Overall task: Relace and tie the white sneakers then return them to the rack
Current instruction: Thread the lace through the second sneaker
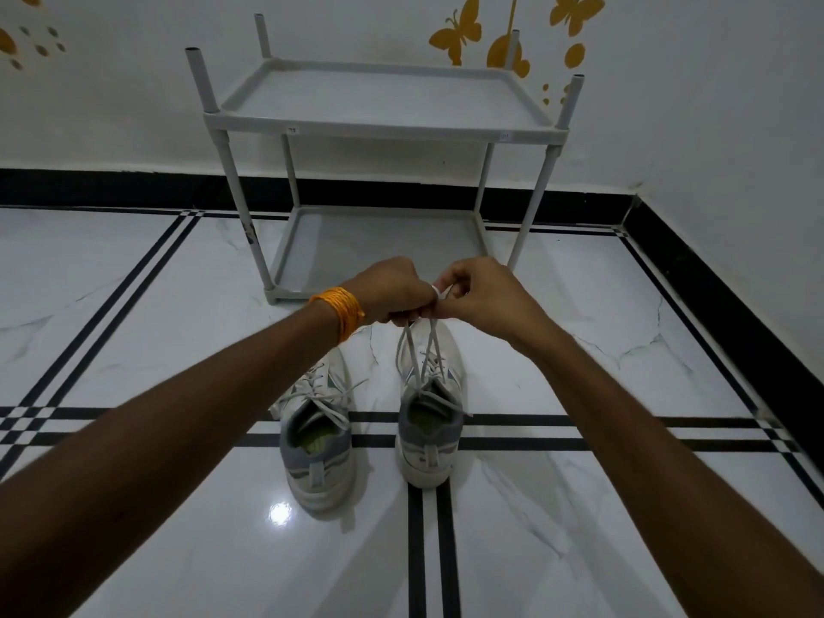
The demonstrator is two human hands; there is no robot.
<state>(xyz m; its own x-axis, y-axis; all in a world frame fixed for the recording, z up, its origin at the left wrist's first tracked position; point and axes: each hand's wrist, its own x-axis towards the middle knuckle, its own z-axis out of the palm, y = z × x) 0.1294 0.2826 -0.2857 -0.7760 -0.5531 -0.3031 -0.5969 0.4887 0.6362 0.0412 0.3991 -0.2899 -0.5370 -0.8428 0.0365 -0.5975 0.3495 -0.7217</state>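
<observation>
Head view looks down over my two forearms to the tiled floor (133, 305). My left hand (392, 289) and my right hand (479, 292) are raised together above the right sneaker (430, 421), knuckles nearly touching. Both hands are closed in a pinch on the white laces (417, 350) of that shoe: two strands rise taut from the eyelets up into my fingers, and a small loop of lace shows between the thumbs. An orange thread band (341, 310) wraps my left wrist.

The right sneaker stands on the floor with its heel toward me and its toe pointing to the rack (383, 122). The left sneaker (316, 439) stands just beside it, apart from it, also heel toward me, its toe partly hidden by my left forearm. Its laces (325, 394) lie loose across the tongue and spill over the sides, untied.

The grey rack stands against the wall beyond my hands, with an upper shelf and a lower shelf (379, 247). Yellow butterfly stickers (457, 31) mark the wall behind it.
</observation>
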